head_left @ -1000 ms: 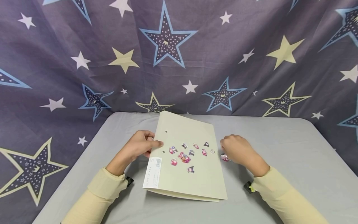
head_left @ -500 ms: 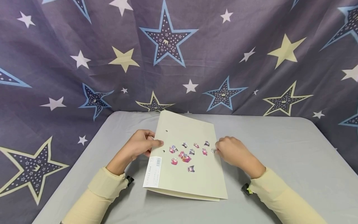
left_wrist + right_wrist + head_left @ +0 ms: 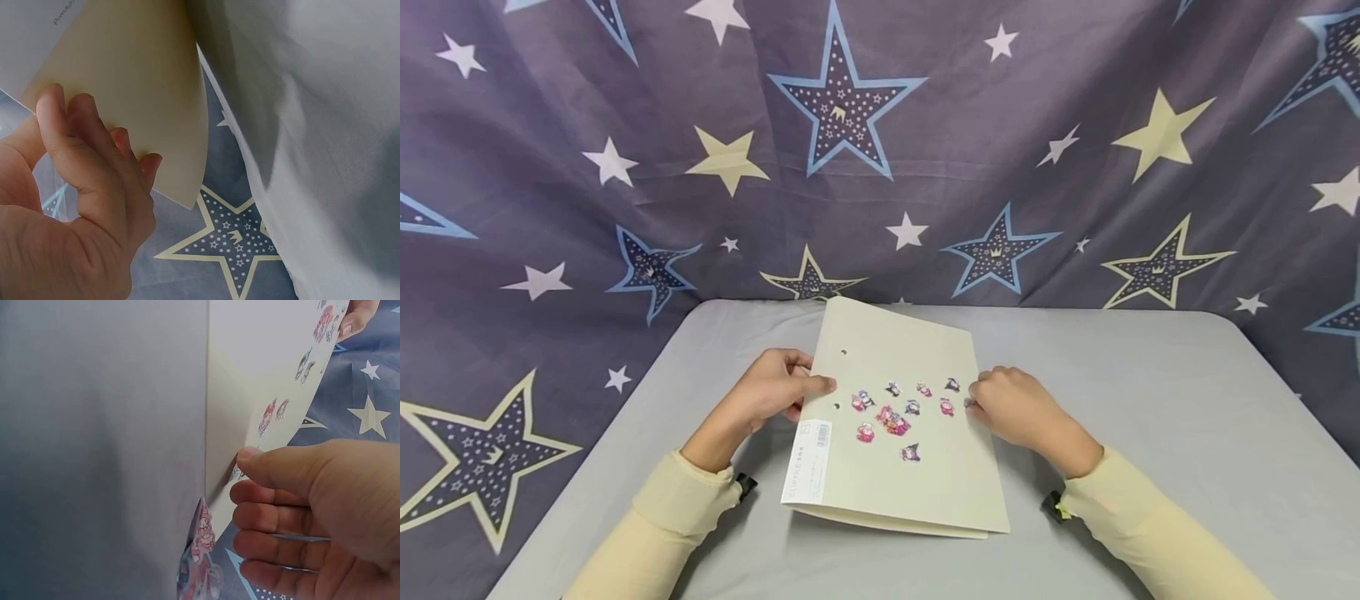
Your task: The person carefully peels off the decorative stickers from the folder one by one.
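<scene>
My left hand grips the left edge of a cream file folder, thumb on the front cover and fingers behind it. Several small cartoon stickers are scattered on the cover, with a larger pink cluster among them. At the cover's right edge, the thumb and curled fingers of my right hand are on a small greyish sticker. In the right wrist view, the thumb tip touches that sticker. Loose stickers lie beneath this hand, hidden from the head view.
The folder lies on a grey cloth-covered table, its front edge slightly parted. A white label is at its lower left. Behind the table hangs a dark curtain printed with stars.
My right hand has moved left from beside the folder, over the loose stickers, onto the small sticker at the cover's right edge. The left hand keeps its grip on the folder.
</scene>
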`<state>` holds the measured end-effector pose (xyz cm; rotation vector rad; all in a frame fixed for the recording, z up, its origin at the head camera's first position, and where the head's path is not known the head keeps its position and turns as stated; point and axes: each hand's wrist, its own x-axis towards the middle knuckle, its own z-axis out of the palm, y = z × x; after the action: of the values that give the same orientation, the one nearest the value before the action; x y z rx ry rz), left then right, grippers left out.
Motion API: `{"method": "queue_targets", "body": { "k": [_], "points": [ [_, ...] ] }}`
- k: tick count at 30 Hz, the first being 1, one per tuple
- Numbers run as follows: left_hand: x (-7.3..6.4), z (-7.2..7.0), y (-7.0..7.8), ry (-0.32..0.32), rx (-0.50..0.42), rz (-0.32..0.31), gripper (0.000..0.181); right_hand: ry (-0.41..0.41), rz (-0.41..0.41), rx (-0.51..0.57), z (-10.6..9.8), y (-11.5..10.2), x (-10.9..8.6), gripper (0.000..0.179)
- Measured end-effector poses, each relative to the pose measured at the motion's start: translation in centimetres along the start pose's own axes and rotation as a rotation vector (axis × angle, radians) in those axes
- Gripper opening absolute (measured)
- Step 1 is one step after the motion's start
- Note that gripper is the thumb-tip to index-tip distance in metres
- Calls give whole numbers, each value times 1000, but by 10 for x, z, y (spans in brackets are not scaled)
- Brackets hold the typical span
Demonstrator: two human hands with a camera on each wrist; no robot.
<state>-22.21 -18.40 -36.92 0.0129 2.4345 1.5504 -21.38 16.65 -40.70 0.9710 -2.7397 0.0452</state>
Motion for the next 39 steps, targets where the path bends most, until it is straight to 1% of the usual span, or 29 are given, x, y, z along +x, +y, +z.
{"method": "queue_targets", "body": {
  "k": [9, 14, 27, 31, 35, 39],
  "points": [
    [0, 0, -1, -8, 1, 11, 42, -15, 3, 0, 2, -2, 2, 15],
    [0, 0, 0, -8, 2, 5, 40, -24, -1, -5, 3, -2, 1, 12],
    [-1, -1, 1, -4, 5, -13, 41, 0, -53, -122, 6, -7, 1, 18],
    [0, -1, 2, 1, 8, -13, 42, 9, -54, -139, 6, -7, 2, 18],
    [1, 0, 2, -9, 8, -12, 42, 0, -49, -143, 5, -6, 1, 18],
    [1, 0, 1, -11, 2, -13, 40, -3, -61, -142, 6, -6, 1, 18]
  ]
}}
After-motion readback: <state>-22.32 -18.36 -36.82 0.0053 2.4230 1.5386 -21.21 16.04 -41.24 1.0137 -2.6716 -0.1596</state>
